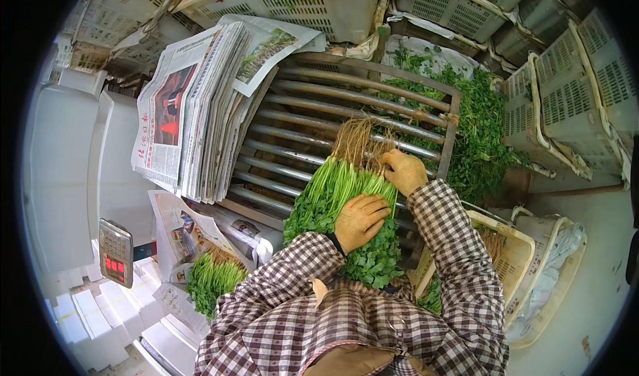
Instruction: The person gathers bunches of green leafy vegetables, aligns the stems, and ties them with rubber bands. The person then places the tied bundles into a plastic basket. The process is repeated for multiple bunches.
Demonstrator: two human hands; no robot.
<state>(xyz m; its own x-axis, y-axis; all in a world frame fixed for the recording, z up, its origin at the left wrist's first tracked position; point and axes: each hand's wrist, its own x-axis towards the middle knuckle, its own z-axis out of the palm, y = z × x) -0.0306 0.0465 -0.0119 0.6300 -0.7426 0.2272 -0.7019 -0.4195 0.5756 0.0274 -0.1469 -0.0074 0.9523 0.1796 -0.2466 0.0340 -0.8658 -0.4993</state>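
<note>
A wide bunch of leafy green herbs, likely coriander or celery point(319, 196), lies on a rack of metal bars point(284, 149), its brown roots pointing away from me and its leaves towards my body. My left hand point(363, 221) rests palm down across the stems and leaves, with the fingers spread a little. At the root end, on the bunch's right edge, my right hand point(403, 170) has its thumb and fingers bent around some roots and stems; the fingertips are partly hidden. Both sleeves are checked.
Stacked newspapers point(194, 111) stand on the rack's left part. A digital scale display point(116, 253) and another herb bunch on newspaper point(214, 281) are at lower left. Loose greens point(479, 126) lie beyond the rack's right side. Plastic crates point(574, 96) line the back and right; white foam boxes point(65, 176) stand left.
</note>
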